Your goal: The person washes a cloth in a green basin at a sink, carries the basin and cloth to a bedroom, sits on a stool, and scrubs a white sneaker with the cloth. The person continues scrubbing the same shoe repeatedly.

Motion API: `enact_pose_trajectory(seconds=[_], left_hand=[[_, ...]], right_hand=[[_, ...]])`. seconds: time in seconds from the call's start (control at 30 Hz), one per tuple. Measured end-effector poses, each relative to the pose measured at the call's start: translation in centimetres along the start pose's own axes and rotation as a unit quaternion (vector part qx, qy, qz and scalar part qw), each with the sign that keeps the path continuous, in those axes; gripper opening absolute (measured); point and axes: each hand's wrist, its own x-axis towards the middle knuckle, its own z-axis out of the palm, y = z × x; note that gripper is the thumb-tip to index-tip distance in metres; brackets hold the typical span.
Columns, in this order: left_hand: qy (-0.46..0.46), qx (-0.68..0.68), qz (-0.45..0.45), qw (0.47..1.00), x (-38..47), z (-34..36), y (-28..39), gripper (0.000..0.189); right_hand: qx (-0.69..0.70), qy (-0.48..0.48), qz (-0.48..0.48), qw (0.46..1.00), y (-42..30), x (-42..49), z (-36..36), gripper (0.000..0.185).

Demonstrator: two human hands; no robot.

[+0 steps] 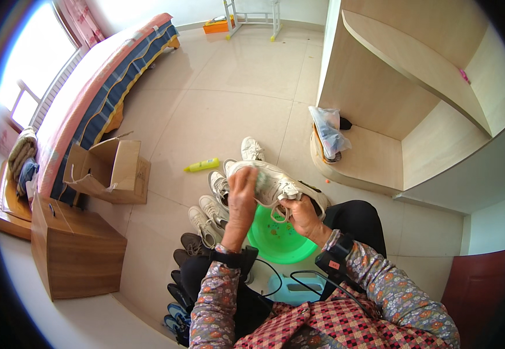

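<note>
A cream-white lace-up sneaker (274, 174) is held over a green plastic basin (259, 237). My right hand (302, 216) grips it at the ankle opening, by the tongue and laces. My left hand (243, 187) is at the toe end with a pale green cloth or pad (262, 182) under its fingers, both blurred. Wet-looking printed spots or bits show on the basin floor. Just beyond the held sneaker stands another white sneaker (252, 149). Left of the basin is a row of shoes, among them white sneakers (204, 220) and brown shoes (191, 243).
A yellow squeeze bottle (202, 165) lies on the tiles. To the left are an open cardboard box (124, 174), a wooden cabinet (82, 257) and a bed (104, 83). A curved shelf unit (370, 161) bounds the right. A light-blue stool (294, 292) and a black cable (313, 274) are close to my body.
</note>
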Motion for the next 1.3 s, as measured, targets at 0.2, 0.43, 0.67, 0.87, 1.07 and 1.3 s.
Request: enact_pose_trajectory(seconds=[0.2,0.43,0.67,0.87,1.07,1.3], left_hand=[[-0.008,-0.076,-0.078,0.994,0.4,0.4,0.5,0.048],[-0.1,-0.115,0.015,0.988,-0.2,-0.4,1.1,0.051],[0.041,0.052,-0.067,0.995,-0.7,-0.8,-3.2,0.048],[-0.03,-0.038,-0.053,0.997,-3.3,0.7,2.5,0.053],[-0.008,0.03,0.02,0.999,-1.4,0.8,-0.3,0.051],[0.039,0.031,-0.073,0.996,-1.4,0.7,-1.9,0.049]], right_hand=[[-0.037,-0.017,0.014,0.999,0.0,-0.3,0.4,0.019],[-0.062,-0.032,0.026,0.997,0.3,0.0,-0.2,0.03],[0.063,-0.035,0.051,0.996,-0.6,0.4,0.0,0.032],[0.175,-0.028,0.105,0.979,-1.1,0.8,-0.2,0.029],[0.224,-0.017,0.148,0.963,-1.6,1.1,-0.8,0.03],[0.23,-0.007,0.154,0.961,-1.8,0.7,0.0,0.026]])
